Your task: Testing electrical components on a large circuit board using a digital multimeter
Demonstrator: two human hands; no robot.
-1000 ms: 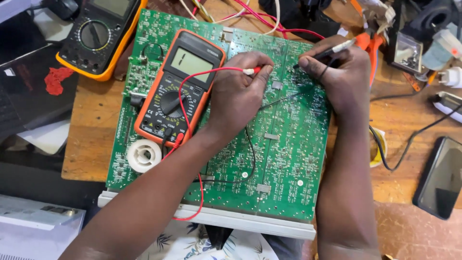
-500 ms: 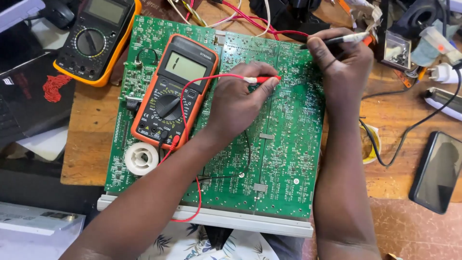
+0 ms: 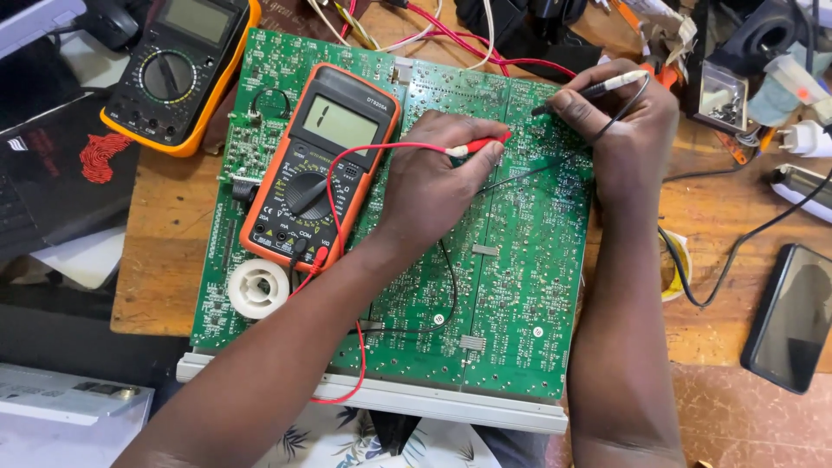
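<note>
Left hand (image 3: 433,186) fingers pinch red probe (image 3: 477,146), right hand (image 3: 620,130) fingers pinch black probe (image 3: 589,91), both tips on green board (image 3: 511,295) (thin, stiff, fragile; probes light, grip insulated shafts) lying on surface (image 3: 165,251)

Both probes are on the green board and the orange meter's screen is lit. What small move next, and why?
Probably hold both tips still and glance at the orange multimeter. The left hand presses the red probe to the circuit board, the right hand the black probe, and the display faces the camera.
</note>
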